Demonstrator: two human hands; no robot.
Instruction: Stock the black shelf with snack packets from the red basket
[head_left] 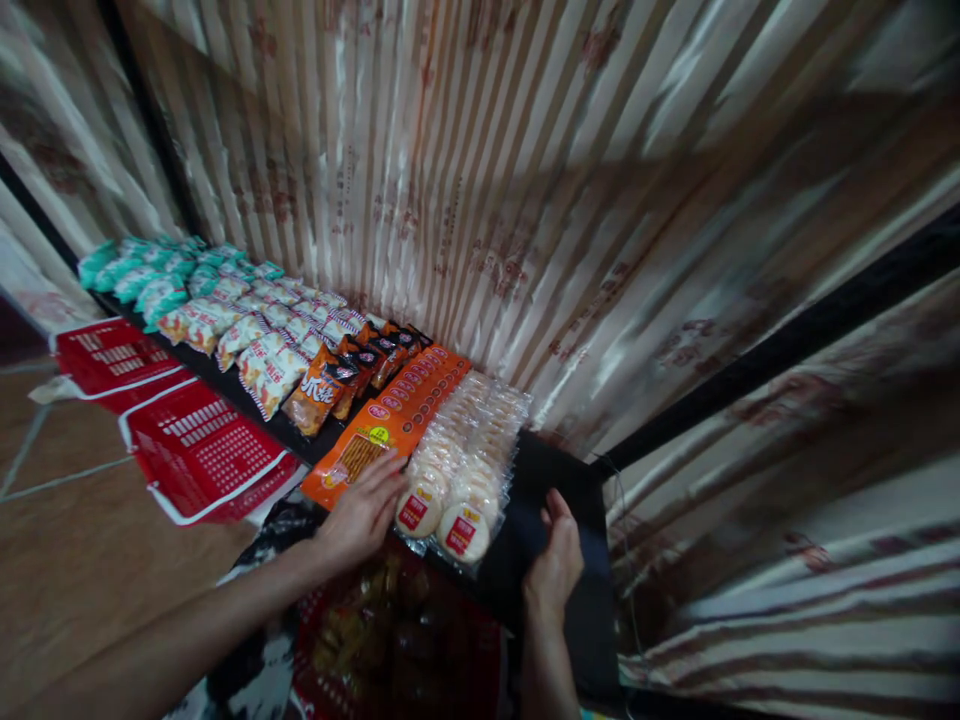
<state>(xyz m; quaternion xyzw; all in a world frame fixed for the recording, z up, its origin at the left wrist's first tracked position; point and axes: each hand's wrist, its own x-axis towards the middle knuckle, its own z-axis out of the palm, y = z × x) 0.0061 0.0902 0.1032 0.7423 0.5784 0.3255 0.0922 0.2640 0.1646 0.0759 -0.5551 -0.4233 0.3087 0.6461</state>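
Observation:
Round rice crackers [463, 530] in clear wrappers with red labels stand in two rows on a black shelf [585, 600]. My left hand [366, 510] is at their near left side, its fingers stretched out beside the front cracker and over the edge of an orange snack packet [351, 462]. Whether the fingertips press on the wrappers I cannot tell. To the right of the rows, my right hand [553, 560] hovers over the black shelf, fingers extended, apart from the crackers and holding nothing.
Further left along the shelf are orange-and-black snack bags [319, 390], white snack bags [270, 368] and teal bags [161, 295]. Red baskets [217, 445] stand on the floor at left. Below me is another basket with packets [375, 620]. A patterned curtain [480, 200] hangs behind, with a black pole [750, 360] at right.

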